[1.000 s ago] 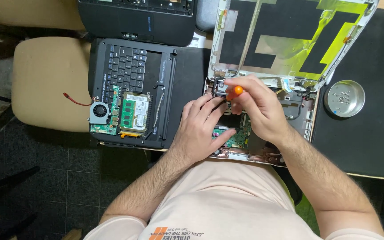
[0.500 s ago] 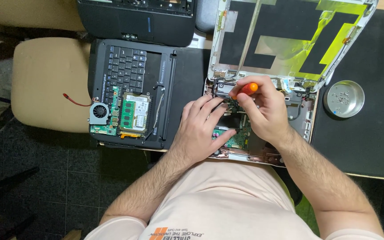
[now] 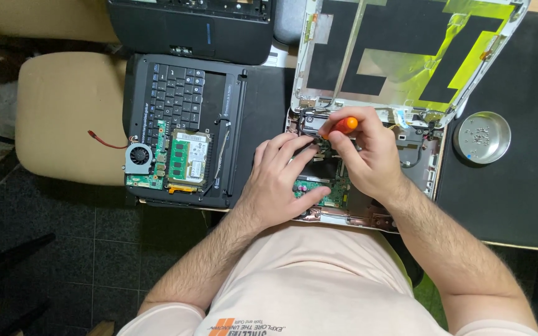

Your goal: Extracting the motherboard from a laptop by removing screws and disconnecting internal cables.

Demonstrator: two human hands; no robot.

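An opened white laptop base [image 3: 428, 171] lies in front of me, its green circuit board [image 3: 319, 186] partly exposed. Its lid [image 3: 406, 56] stands open behind, showing black panels and yellow-green film. My right hand [image 3: 368, 158] is shut on an orange-handled screwdriver [image 3: 342, 126], tip down into the base near the left hinge. My left hand [image 3: 281, 177] rests flat on the base beside it, fingers spread towards the screwdriver tip. Whether those fingers hold anything is hidden.
A black disassembled laptop part [image 3: 185, 124] with keyboard, a green board and a small fan [image 3: 137, 157] lies to the left. Another black casing [image 3: 194, 28] sits behind it. A round metal dish [image 3: 484, 138] with small screws stands right on a black mat. A beige chair [image 3: 70, 118] is left.
My right hand with the screwdriver has shifted slightly right along the hinge area. My left hand has stayed in place.
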